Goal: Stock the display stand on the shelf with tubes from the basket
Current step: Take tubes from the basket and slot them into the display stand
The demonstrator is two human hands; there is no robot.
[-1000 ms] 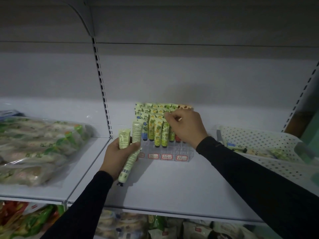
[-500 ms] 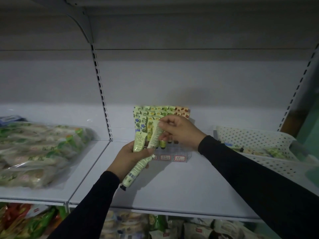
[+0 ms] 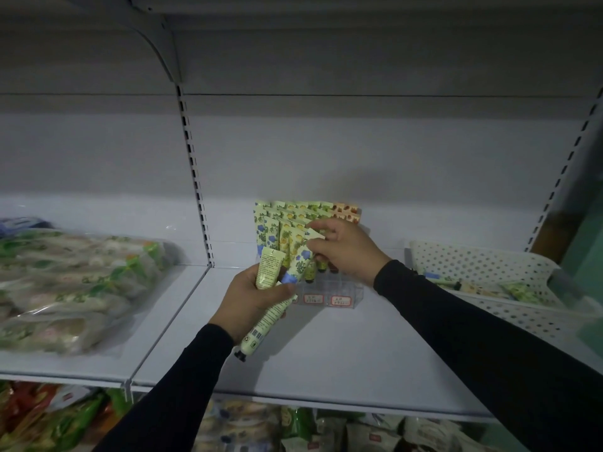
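A clear acrylic display stand [image 3: 329, 293], boxy and stepped, sits on the smooth white metal shelf [image 3: 326, 353] with red-bordered price labels along its front edge. Flat-crimped soft plastic tubes [image 3: 284, 223] stand cap-down in its rows, printed with green leaves, blue flowers, yellow fruit and, at the stand's right end, orange. Just in front of the stand the left hand [image 3: 253, 298] grips two pale green tubes, fingers curled round them: a short-looking one [image 3: 269, 268] pointing up and a long one [image 3: 261, 331] slanting down toward the shelf's front edge, barcode showing and a small dark cap at its low end. The right hand [image 3: 342, 247], over the stand's front rows, pinches the flat end of a blue-flowered tube [image 3: 298, 265] between thumb and fingertips; its blue lower end touches the left hand. To the right of the stand lies a white perforated plastic basket [image 3: 489, 265] holding more tubes. Well left of the stand are glossy bagged goods [image 3: 71, 285].
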